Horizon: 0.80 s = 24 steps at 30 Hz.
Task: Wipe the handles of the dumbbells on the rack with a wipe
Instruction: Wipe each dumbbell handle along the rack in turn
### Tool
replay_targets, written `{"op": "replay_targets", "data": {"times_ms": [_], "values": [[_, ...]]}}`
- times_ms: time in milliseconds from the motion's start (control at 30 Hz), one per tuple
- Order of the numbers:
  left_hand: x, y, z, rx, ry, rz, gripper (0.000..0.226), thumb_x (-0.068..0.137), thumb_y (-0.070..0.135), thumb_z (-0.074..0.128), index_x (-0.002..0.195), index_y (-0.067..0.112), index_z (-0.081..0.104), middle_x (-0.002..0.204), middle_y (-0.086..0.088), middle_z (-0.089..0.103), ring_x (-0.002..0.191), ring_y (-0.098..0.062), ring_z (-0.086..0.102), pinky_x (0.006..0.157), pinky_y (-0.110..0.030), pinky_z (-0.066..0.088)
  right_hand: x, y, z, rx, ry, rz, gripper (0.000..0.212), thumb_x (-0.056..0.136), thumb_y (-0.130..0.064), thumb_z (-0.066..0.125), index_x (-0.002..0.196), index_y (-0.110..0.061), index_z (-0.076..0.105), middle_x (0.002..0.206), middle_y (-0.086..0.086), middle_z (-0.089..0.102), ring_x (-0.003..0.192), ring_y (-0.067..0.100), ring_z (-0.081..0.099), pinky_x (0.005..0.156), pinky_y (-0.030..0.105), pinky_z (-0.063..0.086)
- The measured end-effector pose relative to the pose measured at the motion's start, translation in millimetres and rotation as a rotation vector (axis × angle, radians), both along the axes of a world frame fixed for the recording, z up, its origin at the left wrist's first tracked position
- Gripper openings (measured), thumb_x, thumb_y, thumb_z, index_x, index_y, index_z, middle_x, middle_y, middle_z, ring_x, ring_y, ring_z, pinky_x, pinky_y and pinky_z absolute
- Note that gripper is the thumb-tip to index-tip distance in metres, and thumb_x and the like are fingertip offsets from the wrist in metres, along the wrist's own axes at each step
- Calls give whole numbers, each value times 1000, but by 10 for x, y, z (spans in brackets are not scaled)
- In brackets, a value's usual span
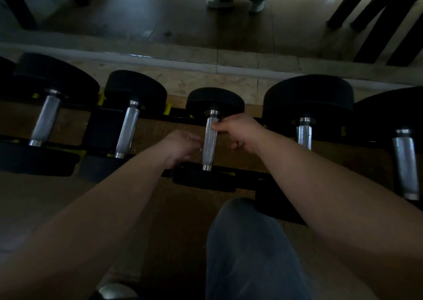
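Rack [249, 176] holding five dumbbells [135, 89], dim light. Middle handle [210, 142]: centre of view, between both hands. Left hand [183, 144]: at its 9 o'clock, forearm outstretched, fingers curled against the metal; grip unclear. Right hand [239, 128]: at 2 o'clock, grip pinching the upper end.

You can read no text, number or brand here: the dumbbell [210, 144] between your left hand [180, 146] and right hand [240, 130], its neighbours and the rack [251, 175] are too dark to show markings.
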<state>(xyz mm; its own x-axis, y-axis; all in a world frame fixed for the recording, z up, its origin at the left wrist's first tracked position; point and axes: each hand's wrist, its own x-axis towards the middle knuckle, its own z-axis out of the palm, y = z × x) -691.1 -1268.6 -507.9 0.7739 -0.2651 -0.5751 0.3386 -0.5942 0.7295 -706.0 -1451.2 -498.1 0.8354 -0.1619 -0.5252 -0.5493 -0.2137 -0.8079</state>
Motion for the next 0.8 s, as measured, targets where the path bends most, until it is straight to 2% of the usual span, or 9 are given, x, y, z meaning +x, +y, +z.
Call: {"op": "replay_targets", "data": {"times_ms": [67, 167, 333, 433, 533, 633, 733, 800], "values": [[21, -117, 42, -126, 36, 193, 13, 97, 21, 61, 105, 22, 71, 79, 1, 66, 60, -10, 48, 54, -24, 39, -3, -7, 11, -15, 7, 14, 29, 89, -31, 76, 114, -17, 73, 105, 2, 69, 81, 16, 56, 57, 28, 42], [15, -177, 74, -244, 8, 314, 19, 98, 20, 61, 113, 21, 71, 88, 2, 67, 64, -8, 49, 56, -23, 39, -2, 1, 13, -56, -14, 15, 28, 87, -33, 78, 110, -18, 74, 102, 0, 72, 84, 14, 60, 59, 28, 44], [-41, 68, 68, -39, -71, 11, 12, 91, 24, 69, 100, 31, 74, 98, 13, 65, 90, -6, 56, 68, -26, 44, -75, 90, 43, -302, -114, 59, 29, 84, -37, 79, 104, -16, 75, 95, 0, 73, 81, 13, 67, 66, 31, 56], [-43, 182, 107, 71, -79, -143, 10, 86, 27, 74, 93, 34, 73, 97, 17, 62, 94, -6, 55, 71, -26, 44, -245, 198, 62, -447, -121, 216, 38, 82, -35, 81, 114, -17, 73, 105, -2, 72, 85, 8, 63, 61, 20, 44], [18, 83, 116, -43, -133, 24, 6, 87, 24, 73, 90, 29, 75, 96, 9, 68, 90, -10, 59, 74, -28, 47, -376, 280, 87, -518, -97, 318, 40, 86, -35, 77, 122, -17, 72, 115, 0, 72, 90, 9, 64, 59, 16, 40], [117, -116, 88, -194, -192, 231, 12, 89, 13, 70, 98, 16, 77, 91, 1, 72, 79, -11, 62, 66, -20, 47, -412, 379, 90, -539, -60, 229, 34, 89, -30, 75, 119, -16, 72, 109, 2, 72, 77, 6, 60, 53, 17, 38], [132, -121, 41, -170, -248, 164, 13, 92, 15, 68, 100, 16, 78, 88, 7, 71, 82, -4, 64, 76, -19, 47, -444, 460, 63, -520, -17, 84, 30, 89, -29, 75, 116, -16, 73, 97, 1, 69, 65, 1, 54, 49, 17, 37], [61, 16, 0, -109, -249, 19, 10, 90, 17, 71, 95, 18, 78, 88, 10, 72, 83, 0, 63, 74, -16, 45, -497, 493, 49, -472, -22, 36, 32, 90, -28, 74, 121, -18, 72, 105, 1, 71, 69, 0, 55, 54, 17, 40]]}}
